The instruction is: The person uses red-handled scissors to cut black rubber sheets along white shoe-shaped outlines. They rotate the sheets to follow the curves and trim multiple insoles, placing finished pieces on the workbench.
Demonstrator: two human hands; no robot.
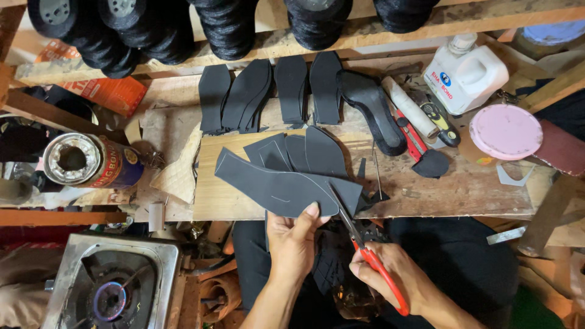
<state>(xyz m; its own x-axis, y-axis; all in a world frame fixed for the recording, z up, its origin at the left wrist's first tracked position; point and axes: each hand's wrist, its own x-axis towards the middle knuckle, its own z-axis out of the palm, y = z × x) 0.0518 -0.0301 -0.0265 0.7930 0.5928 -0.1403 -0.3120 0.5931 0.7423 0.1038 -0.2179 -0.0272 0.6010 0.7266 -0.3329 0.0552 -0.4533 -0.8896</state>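
Over on the left a tin can (85, 160) is lying on its side, and below it a small gas stove (113, 286) is sitting at the bench's edge. Moving across, a row of dark cut pieces (268, 91) is leaning against the back of the wooden board (244, 201).

The left hand (292, 240) is pinching the near edge of a large dark sheet (274, 183), thumb on top and fingers closed underneath it, holding the sheet out flat over the board's front edge. Just to its right, the right hand (390, 274) is gripping the red handles of the scissors (365, 250), fingers clamped shut around them. The blades are biting into the sheet's edge right beside the left thumb, so the cutting step looks to be under way, following a faint line marked on the sheet. I'd judge the next snip is calling for the left hand to be turning the sheet so the line feeds into the blades, keeping the thumb clear.

Further right, a utility knife (414, 137), a white glue bottle (466, 73) and a pink lid (506, 131) are resting on the bench.
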